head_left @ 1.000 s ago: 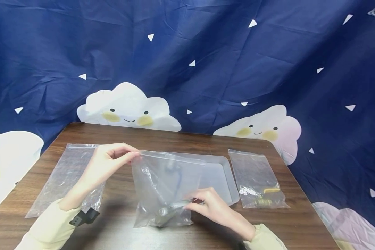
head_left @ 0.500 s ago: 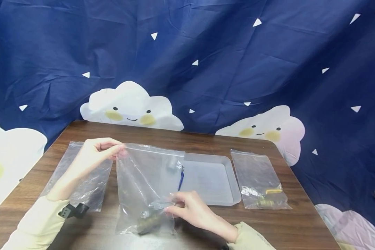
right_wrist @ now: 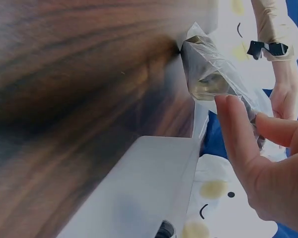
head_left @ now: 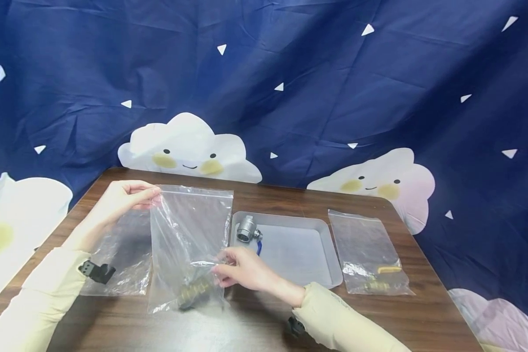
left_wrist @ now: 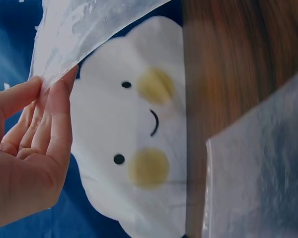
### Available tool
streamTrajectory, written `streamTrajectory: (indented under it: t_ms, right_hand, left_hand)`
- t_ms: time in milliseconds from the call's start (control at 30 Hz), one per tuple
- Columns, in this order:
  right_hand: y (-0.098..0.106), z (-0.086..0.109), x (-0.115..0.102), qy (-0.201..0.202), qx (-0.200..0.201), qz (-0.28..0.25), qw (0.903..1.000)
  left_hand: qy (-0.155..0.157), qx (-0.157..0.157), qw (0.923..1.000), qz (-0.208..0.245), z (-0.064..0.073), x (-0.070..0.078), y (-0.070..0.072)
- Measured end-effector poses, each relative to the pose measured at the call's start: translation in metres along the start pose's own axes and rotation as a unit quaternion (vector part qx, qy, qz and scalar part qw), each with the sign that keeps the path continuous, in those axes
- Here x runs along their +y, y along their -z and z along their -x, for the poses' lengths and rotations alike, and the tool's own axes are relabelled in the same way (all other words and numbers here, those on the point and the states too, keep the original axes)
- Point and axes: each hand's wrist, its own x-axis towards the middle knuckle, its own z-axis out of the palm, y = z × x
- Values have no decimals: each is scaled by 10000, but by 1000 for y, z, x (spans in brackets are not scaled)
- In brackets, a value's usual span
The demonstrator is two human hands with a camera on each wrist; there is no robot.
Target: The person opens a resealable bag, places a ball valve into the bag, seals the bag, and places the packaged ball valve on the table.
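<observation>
A clear zip-lock bag (head_left: 191, 220) hangs upright between both hands, with a brass-coloured fitting (head_left: 194, 289) at its bottom. My left hand (head_left: 125, 200) pinches the bag's top left corner between thumb and fingers, as the left wrist view also shows. Lower down, my right hand (head_left: 242, 269) pinches the bag's right side, beside the fitting. In the right wrist view the fitting (right_wrist: 211, 84) shows blurrily through the plastic, next to the fingertips. Behind the bag, a steel ball valve (head_left: 247, 229) with a blue handle lies in the left end of a grey tray (head_left: 299, 254).
Another clear bag (head_left: 123, 254) lies flat on the left, partly behind the left arm. To the right of the tray lies a zip-lock bag (head_left: 369, 249) holding a brass fitting and a yellow piece. The wooden table (head_left: 378, 322) meets a blue cloud-patterned curtain (head_left: 290, 58) at the back.
Both hands have moved left and slightly up with the bag. The ball valve in the tray, behind the bag before, now shows uncovered.
</observation>
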Motion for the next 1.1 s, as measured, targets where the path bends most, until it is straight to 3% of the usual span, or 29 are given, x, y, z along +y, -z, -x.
streamTrajectory:
  t_ms: [267, 467, 533, 700, 933, 1100]
  right_hand:
    - [-9, -21, -7, -457, 293, -513, 9972]
    - [-27, -28, -10, -722, 646, -1430, 9850]
    - [-33, -30, -8, -769, 775, -1511, 9825]
    - [-45, -32, -5, -893, 1152, -1486, 9781]
    - [-56, -32, -5, -1010, 1526, -2160, 9591]
    - [-62, -29, -2, -893, 1744, -2203, 9555]
  left_hand:
    - [422, 27, 9987, 288, -18, -13, 18]
    - [816, -52, 9957, 436, -28, -24, 25]
    - [900, -105, 9947, 486, -31, -27, 27]
    - [1134, -167, 9928, 343, -37, -36, 29]
    - [1413, -296, 9895, 88, -46, -46, 28]
    - [1584, -496, 9861, -16, -52, -53, 27]
